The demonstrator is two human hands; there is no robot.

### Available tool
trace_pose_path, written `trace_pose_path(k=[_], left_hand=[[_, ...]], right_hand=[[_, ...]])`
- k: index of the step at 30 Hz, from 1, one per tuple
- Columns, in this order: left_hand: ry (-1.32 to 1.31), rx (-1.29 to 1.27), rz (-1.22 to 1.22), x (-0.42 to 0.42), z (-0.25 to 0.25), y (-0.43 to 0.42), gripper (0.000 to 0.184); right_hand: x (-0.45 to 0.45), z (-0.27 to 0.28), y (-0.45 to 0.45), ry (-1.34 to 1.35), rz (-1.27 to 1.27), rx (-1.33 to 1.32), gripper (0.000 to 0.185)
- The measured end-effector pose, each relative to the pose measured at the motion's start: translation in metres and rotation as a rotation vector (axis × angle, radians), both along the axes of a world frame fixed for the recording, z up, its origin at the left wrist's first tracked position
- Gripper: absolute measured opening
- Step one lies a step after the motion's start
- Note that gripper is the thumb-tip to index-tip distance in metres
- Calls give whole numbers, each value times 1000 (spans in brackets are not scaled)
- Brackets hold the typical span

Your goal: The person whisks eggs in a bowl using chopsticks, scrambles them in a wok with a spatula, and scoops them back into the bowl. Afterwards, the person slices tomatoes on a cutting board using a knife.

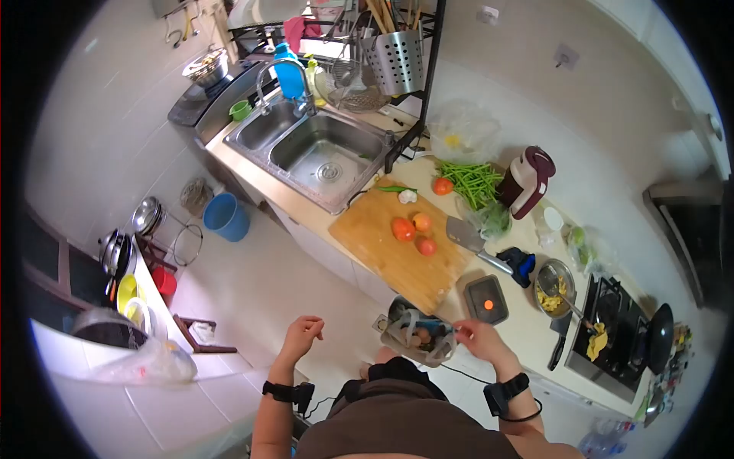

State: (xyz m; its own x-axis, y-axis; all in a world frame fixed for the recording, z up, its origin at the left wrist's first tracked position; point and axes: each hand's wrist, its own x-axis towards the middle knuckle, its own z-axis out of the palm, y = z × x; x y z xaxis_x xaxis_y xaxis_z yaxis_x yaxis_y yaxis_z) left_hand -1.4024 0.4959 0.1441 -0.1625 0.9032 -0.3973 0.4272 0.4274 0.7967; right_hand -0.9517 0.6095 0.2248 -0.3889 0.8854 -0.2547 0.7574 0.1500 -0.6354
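My left hand (306,331) hangs in the air left of the cutting board, its fingers curled closed; nothing can be made out in it. My right hand (475,336) is over the right edge of a bag-lined bin (417,336), with the fingertips pinched at the bag's rim; what they hold is too small to tell. On the wooden cutting board (375,237) lie several tomatoes (403,229), a garlic bulb (407,196) and a green pepper (396,188). A cleaver (465,234) rests across the board's right edge. Near my right hand sits a dark tray (486,299) with a small orange piece inside.
A double sink (329,149) is at the upper left of the counter. Green beans (470,182) lie behind the board. To the right are a pan with yellow food (552,287), a knife (560,342) and the stove (612,336). A blue bucket (226,217) stands on the floor.
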Motion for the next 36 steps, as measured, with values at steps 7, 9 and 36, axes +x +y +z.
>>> trace_pose_path(k=[7, 9, 36], left_hand=[[-97, 212, -82, -29, 26, 139, 53], [-38, 244, -149, -38, 25, 186, 50], [328, 638, -1052, 95, 2, 383, 67]], right_hand=[[-31, -12, 14, 135, -296, -20, 28], [-30, -20, 34, 112, -346, 20, 27], [192, -104, -77, -447, -1399, 289, 50]])
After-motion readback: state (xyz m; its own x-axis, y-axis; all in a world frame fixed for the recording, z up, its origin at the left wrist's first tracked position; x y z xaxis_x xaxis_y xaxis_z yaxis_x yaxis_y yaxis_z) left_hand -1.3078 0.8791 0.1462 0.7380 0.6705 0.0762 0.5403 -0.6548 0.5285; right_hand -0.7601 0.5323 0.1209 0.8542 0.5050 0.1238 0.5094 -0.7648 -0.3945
